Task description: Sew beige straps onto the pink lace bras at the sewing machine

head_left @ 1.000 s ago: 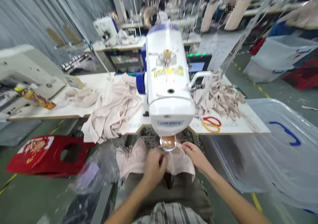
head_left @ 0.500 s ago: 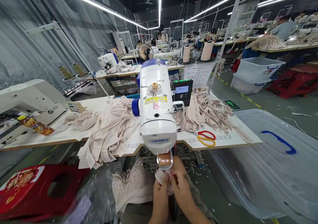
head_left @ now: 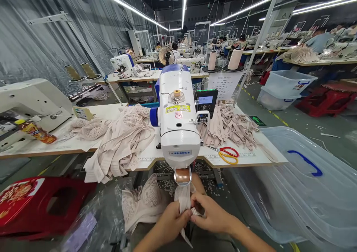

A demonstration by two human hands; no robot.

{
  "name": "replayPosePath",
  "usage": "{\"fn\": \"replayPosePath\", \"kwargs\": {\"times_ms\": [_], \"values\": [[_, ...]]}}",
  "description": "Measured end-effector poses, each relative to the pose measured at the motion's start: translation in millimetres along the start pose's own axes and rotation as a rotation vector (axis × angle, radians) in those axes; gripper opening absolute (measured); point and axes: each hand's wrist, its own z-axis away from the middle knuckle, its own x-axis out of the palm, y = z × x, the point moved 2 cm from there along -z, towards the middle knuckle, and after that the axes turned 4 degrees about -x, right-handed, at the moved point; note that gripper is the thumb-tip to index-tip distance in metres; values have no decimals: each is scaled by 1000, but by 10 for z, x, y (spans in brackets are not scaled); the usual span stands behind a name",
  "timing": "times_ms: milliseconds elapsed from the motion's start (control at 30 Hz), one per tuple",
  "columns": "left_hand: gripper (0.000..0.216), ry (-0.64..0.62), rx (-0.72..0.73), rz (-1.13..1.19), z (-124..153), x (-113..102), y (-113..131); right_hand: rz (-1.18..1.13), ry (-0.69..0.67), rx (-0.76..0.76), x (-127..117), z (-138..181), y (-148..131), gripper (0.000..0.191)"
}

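Note:
My left hand (head_left: 173, 220) is closed on a pale beige fabric strap (head_left: 184, 198), which runs up to the front end of a white sewing machine (head_left: 178, 133). A loose tail of fabric hangs below my fingers. My right hand (head_left: 212, 213) pinches a folded bit of the same pale fabric between thumb and forefinger, close beside my left thumb. What joins the strap to the machine is hidden under the head. Left of my hands, a beige lace bra (head_left: 149, 200) lies over my lap.
Beige bra pieces (head_left: 119, 144) drape over the table's left front edge. Cut straps (head_left: 228, 129) pile up on the right, behind red-and-yellow scissors (head_left: 228, 155). A lidded clear bin (head_left: 304, 192) stands at right, a red stool (head_left: 41, 203) at left.
Both hands have moved down and away from the machine's front end, and a longer stretch of strap now shows between them and it. My forearms have spread wider.

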Motion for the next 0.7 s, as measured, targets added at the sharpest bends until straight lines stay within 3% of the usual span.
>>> {"fn": "replayPosePath", "kwargs": {"times_ms": [67,133,233,333,467,567,700], "values": [[40,31,-10,11,2,-38,34,-2,94,18,-34,-11,23,15],[40,107,-43,83,9,-90,67,9,301,84,-106,10,64,10],[42,234,-125,341,21,-134,72,34,539,204,-165,103,116,17],[48,312,-181,589,-4,-96,-6,97,484,144,-78,158,81,18],[45,369,-131,736,-38,37,-100,178,457,-76,110,140,-104,13],[42,441,-79,764,-34,112,-132,278,521,-186,199,81,-192,11],[40,482,-57,655,-10,126,-165,316,568,-163,220,16,-156,12]]}}
